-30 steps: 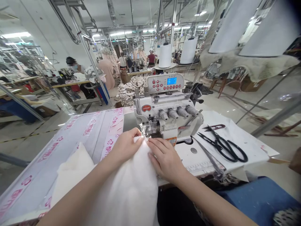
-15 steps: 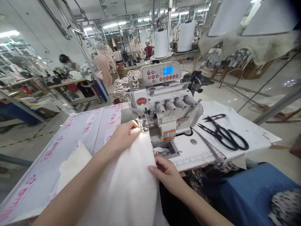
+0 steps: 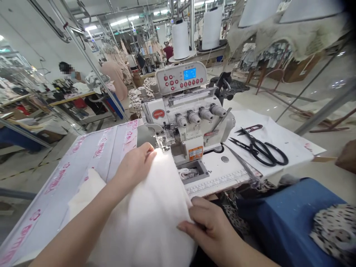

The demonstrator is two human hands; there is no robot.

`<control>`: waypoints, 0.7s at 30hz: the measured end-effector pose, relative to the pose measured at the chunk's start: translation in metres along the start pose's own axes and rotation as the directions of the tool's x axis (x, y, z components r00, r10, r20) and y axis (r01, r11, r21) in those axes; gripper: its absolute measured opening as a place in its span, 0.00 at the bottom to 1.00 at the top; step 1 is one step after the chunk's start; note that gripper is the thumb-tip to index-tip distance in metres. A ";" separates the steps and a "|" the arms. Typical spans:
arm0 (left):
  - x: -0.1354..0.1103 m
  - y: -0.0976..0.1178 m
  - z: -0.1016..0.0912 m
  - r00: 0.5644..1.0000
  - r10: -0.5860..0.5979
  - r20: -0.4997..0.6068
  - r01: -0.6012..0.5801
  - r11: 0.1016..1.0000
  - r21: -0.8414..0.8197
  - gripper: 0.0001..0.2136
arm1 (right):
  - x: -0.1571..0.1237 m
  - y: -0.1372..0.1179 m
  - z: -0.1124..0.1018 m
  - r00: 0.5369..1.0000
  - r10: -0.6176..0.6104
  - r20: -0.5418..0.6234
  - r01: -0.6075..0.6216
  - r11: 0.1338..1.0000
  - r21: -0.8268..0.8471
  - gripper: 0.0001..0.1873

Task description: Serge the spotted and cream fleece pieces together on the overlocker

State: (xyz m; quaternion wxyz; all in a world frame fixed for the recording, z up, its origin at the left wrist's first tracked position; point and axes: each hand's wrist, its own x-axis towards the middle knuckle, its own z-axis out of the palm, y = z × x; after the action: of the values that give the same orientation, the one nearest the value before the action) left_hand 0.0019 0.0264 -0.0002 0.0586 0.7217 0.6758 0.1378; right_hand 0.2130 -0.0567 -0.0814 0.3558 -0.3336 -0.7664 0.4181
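The left hand (image 3: 135, 167) gripped the white fabric (image 3: 144, 218) just before the presser foot (image 3: 162, 142) of the overlock machine (image 3: 183, 122); the right hand (image 3: 207, 228) pinched the fabric's edge narrowly, beyond the front edge of the table (image 3: 219, 187).

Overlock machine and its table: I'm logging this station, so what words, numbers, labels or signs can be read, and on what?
Blue display: "6", then a character too blurred to read.
Red oval badge on the overlock machine: too blurred to read.
Orange label: too small to read.
Pink print on the table cover: too blurred to read.
Ruler scale: numbers too small to read.
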 end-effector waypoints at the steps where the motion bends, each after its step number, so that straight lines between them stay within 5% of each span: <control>1: -0.001 0.001 0.001 1.000 0.006 -0.006 -0.006 1.000 0.024 0.09 | -0.003 0.001 0.002 1.000 -0.022 0.000 0.022 0.999 -0.029 0.21; 13: 0.009 0.003 -0.003 1.000 -0.020 0.013 0.020 1.000 0.006 0.11 | 0.001 0.015 0.012 0.994 -0.078 -0.078 0.054 0.962 -0.268 0.18; 17: 0.004 -0.006 -0.017 0.988 -0.008 0.154 0.005 1.000 0.025 0.18 | 0.003 0.014 0.012 0.998 -0.021 -0.061 0.009 0.983 -0.181 0.17; 21: 0.015 -0.021 -0.025 0.949 -0.130 0.286 0.161 0.983 -0.086 0.16 | 0.003 0.005 0.006 0.998 0.068 -0.015 -0.068 0.998 -0.005 0.20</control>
State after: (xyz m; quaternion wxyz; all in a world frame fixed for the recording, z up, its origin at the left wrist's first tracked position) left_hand -0.0241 0.0403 0.0194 0.2021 0.6778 0.7038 0.0664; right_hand 0.2076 -0.0547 -0.0875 0.3461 -0.3634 -0.7532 0.4252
